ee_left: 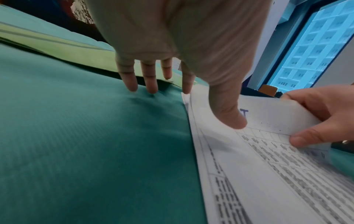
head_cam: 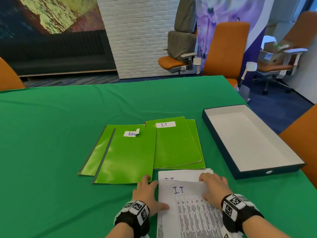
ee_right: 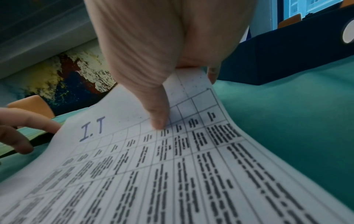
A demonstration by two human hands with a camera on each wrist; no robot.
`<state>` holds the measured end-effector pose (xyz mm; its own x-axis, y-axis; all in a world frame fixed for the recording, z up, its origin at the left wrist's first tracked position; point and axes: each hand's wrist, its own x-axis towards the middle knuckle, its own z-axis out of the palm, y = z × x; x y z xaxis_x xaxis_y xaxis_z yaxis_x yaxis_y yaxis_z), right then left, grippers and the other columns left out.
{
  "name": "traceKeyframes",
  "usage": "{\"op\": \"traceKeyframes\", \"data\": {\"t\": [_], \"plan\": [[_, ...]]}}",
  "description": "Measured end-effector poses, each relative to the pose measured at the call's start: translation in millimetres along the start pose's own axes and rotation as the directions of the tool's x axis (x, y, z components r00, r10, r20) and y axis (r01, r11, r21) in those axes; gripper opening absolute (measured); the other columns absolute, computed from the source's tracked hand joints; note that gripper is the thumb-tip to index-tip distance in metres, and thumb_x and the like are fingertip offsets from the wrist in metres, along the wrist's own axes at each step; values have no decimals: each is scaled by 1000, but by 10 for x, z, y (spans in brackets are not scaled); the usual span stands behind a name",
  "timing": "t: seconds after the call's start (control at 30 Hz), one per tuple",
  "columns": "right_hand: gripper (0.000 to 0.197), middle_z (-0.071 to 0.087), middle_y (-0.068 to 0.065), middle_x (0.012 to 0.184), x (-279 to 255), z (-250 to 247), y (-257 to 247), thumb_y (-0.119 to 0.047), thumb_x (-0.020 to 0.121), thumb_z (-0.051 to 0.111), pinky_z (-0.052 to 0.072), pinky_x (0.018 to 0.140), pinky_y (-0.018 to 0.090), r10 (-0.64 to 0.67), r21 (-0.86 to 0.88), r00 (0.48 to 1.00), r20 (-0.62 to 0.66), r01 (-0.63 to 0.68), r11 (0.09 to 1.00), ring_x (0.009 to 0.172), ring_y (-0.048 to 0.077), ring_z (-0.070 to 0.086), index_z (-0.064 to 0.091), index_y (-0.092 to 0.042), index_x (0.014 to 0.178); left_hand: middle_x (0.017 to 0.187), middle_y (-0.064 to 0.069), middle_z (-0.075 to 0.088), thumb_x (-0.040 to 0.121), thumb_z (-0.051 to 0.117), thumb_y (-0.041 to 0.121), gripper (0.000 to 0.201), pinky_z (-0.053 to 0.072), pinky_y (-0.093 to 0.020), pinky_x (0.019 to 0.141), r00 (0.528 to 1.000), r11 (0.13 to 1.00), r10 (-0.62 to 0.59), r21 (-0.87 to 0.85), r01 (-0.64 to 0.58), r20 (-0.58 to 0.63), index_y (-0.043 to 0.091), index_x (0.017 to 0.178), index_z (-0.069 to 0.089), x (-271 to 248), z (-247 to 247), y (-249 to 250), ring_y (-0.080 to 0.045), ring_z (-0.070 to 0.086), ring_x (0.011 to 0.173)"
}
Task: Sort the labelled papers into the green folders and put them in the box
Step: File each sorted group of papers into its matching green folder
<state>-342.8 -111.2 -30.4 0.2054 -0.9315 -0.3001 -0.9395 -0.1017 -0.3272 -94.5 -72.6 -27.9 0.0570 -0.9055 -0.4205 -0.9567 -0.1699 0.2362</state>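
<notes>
Evidently little is done: the right hand (head_cam: 212, 186) pinches the top I.T sheet (head_cam: 185, 191), the left hand (head_cam: 147, 194) lies flat (thumb steadying the stack), the box (head_cam: 223, 143) unfilled.

A table under a green cloth (head_cam: 68, 134) carries everything. Just beyond the left hand (head_cam: 147, 194), whose straight fingers rest on the cloth, lie overlapping green folders (head_cam: 130, 157), one labelled "Admi…", one "I.T". Under the right hand (head_cam: 212, 188) lies a stack of printed papers (head_cam: 185, 212) marked "I.T", and farther off to that hand's right sits an open dark box (head_cam: 221, 138) with a white inside.
</notes>
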Motion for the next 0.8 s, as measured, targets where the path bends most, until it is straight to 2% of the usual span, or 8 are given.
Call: {"op": "traceKeyframes", "data": {"t": [0.07, 0.13, 0.27, 0.33, 0.43, 0.53, 0.67, 0.8], "plan": [[29, 57, -7, 88, -39, -19, -7, -7, 83, 54, 47, 82, 32, -15, 122, 1000, 23, 12, 992, 86, 13, 49, 43, -34, 77, 146, 5, 15, 56, 78, 58, 92, 28, -39, 113, 999, 992, -12, -127, 5, -53, 33, 135, 37, -15, 24, -22, -21, 25, 135], [28, 60, -4, 74, -53, -53, -19, -4, 81, 55, 51, 65, 29, -42, 218, 999, -5, 42, 975, 66, 10, 52, 44, -26, 68, 136, 7, 26, 56, 83, 42, 77, 31, -34, 111, 993, 948, -23, -318, -14, -112, 33, 122, 46, -17, 57, -40, -17, 31, 129], [18, 64, -1, 74, -61, -116, -45, -8, 78, 66, 56, 64, 31, -10, 355, 997, -75, 36, 934, 63, 11, 58, 54, -18, 69, 107, 11, 60, 68, 78, 11, 25, 45, -23, 89, 993, 812, -15, -581, -54, -114, 25, 83, 63, -22, 82, -10, -11, 55, 103], [18, 63, -5, 82, -82, -116, -11, -10, 77, 69, 55, 61, 26, 6, 412, 996, -84, 30, 911, 69, 10, 59, 57, -23, 76, 94, 10, 67, 74, 68, -1, 25, 46, -11, 72, 993, 803, 22, -590, -87, -116, 21, 63, 62, -27, 88, 4, -9, 61, 91], [47, 51, -12, 120, -113, -116, 63, -4, 82, 61, 48, 82, 18, 14, 471, 998, -60, 16, 882, 108, 9, 52, 51, -36, 116, 73, 9, 66, 76, 57, -6, 35, 48, -15, 61, 986, 832, -13, -548, -82, -167, 24, 59, 57, -4, 87, -45, -6, 59, 69], [70, 41, -8, 142, -138, -112, 122, -1, 84, 55, 39, 104, 30, 70, 398, 997, -13, -59, 916, 128, 17, 42, 31, -34, 141, 64, 5, 59, 75, 51, -6, 31, 41, -18, 53, 973, 834, -127, -551, 0, -193, 19, 56, 53, -20, 54, -143, -10, 49, 58], [95, 14, -5, 158, -168, 28, 155, -42, 79, 68, 16, 118, 40, 38, 37, 991, 127, -43, 998, 145, 17, 16, 7, -27, 151, 75, -6, 68, 70, 54, -23, 37, 48, -17, 51, 974, 677, -175, -736, 11, -146, 9, 51, 55, -39, 76, -272, -21, 61, 67], [93, 45, -3, 141, -159, 21, 110, -45, 74, 73, 27, 112, 39, 59, -10, 997, 49, -58, 998, 131, 20, 39, 19, -30, 148, 84, -10, 68, 66, 52, -31, 42, 55, -30, 70, 984, 589, -147, -808, 8, -97, 6, 48, 55, -57, 124, -301, -29, 62, 79]]}}
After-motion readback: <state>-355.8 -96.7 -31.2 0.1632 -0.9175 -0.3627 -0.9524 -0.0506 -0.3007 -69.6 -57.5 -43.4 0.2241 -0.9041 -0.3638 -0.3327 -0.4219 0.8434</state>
